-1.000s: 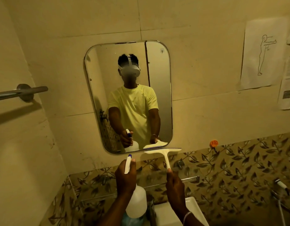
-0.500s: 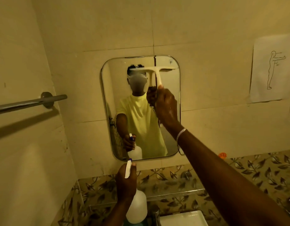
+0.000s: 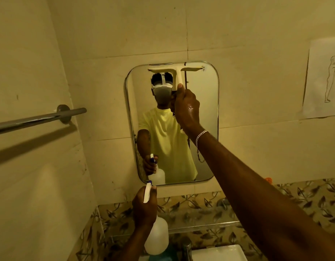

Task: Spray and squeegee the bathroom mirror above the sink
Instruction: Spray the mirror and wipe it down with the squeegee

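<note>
A rounded rectangular mirror [image 3: 202,117] hangs on the tiled wall. My right hand [image 3: 186,108] grips the handle of a white squeegee [image 3: 177,72], whose blade lies flat across the mirror's top edge. Below the mirror, my left hand [image 3: 145,206] holds a white spray bottle [image 3: 157,237] by its neck, nozzle pointing up at the mirror's lower left corner. The reflection shows a person in a yellow shirt with the same bottle.
A chrome towel bar [image 3: 36,120] juts from the left wall. A white sink [image 3: 219,253] and its tap [image 3: 186,248] sit at the bottom. A metal shelf [image 3: 204,226] runs along the leaf-patterned tiles. A paper with a figure drawing [image 3: 325,80] is taped at right.
My right hand has lifted the squeegee from below the mirror up to its top edge. The left hand and bottle have stayed low. The view has tilted upward.
</note>
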Available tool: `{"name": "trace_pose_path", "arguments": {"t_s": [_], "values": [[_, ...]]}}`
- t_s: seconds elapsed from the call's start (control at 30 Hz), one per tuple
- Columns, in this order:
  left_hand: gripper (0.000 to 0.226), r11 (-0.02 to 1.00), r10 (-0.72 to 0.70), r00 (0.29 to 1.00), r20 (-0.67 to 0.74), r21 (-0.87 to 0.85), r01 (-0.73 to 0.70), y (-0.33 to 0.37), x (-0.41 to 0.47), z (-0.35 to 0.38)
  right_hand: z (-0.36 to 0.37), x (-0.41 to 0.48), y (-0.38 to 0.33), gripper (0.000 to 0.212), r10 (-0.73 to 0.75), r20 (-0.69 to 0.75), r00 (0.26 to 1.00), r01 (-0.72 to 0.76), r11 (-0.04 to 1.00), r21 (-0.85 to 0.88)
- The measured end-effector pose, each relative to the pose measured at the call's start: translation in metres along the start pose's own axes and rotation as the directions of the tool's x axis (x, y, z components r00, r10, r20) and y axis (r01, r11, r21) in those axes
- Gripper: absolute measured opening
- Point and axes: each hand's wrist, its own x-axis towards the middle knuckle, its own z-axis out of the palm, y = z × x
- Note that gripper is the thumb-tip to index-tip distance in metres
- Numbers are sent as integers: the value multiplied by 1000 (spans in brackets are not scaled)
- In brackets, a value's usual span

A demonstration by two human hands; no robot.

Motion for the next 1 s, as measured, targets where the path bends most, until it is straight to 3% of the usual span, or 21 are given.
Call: {"name": "trace_pose_path", "arguments": {"t_s": [0.07,0.17,0.43,0.6,0.67,0.73,0.87,1.0], "values": [[7,1000,-15,1000,4,4,15,0,2,2,2,-14,16,55,-6,9,1000,6,1000,-11],[17,1000,-6,1000,-10,-11,6,0,-1,4,4,-57,58,47,21,-7,1000,-21,1000,-4],[6,999,47,999,2,-20,-47,-5,-3,0,-12,-202,193,48,349,26,937,-349,937,2],[11,998,55,998,-8,-21,-55,-6,-10,-5,-16,-270,241,42,578,47,814,-574,815,-79],[8,1000,11,1000,5,1,-11,-8,-16,-6,-18,-287,250,38,679,47,733,-673,733,-94],[6,999,-36,999,12,10,36,-9,-22,-8,-21,-295,249,40,718,32,696,-712,695,-100],[23,999,-44,999,14,17,44,-13,-24,-13,-22,-279,218,41,625,34,780,-623,780,-53],[25,999,-44,999,-6,30,45,-11,-21,-18,-19,-210,151,51,392,82,916,-397,914,76]]}}
